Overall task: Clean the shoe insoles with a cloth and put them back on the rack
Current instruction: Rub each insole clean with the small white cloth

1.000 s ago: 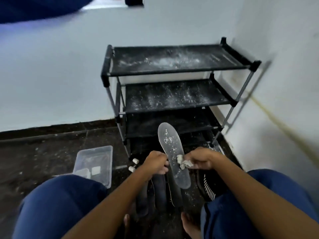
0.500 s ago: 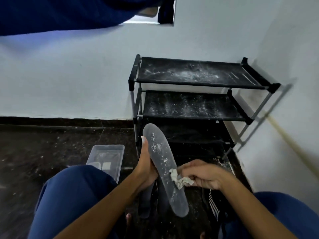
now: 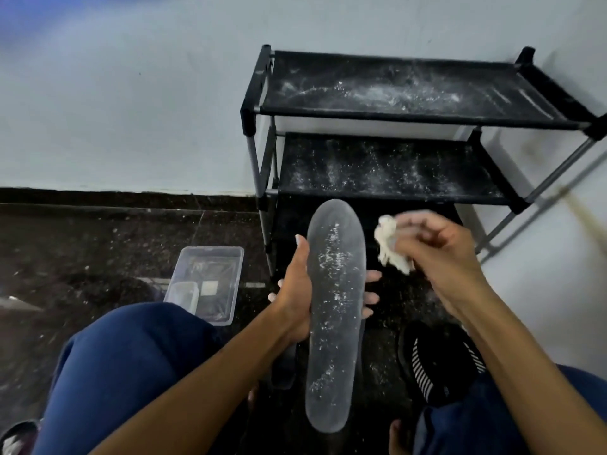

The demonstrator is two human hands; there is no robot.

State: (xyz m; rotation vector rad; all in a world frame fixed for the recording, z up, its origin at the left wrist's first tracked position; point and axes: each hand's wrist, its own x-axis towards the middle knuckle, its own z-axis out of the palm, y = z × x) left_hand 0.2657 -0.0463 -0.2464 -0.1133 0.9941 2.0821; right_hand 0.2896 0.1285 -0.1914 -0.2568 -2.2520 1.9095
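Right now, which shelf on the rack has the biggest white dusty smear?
The top shelf of the rack: one broad white smear across its middle. The middle shelf only shows scattered specks.

Rack [image 3: 423, 123] stood against the wall, its 2 visible shelves bare of objects, only dusted with white powder, so both were open from the front. Insole [image 3: 335, 310], held upright-ish in the left hand [image 3: 295, 300], blocked the lower part of the rack's front. Right hand [image 3: 443, 257] with cloth [image 3: 391, 247] hung just right of it, not touching. Clear plastic tub [image 3: 210, 284] sat on the floor left of the rack. A striped shoe [image 3: 440, 362] lay low right. Dark insoles lay on the floor beneath the held one.
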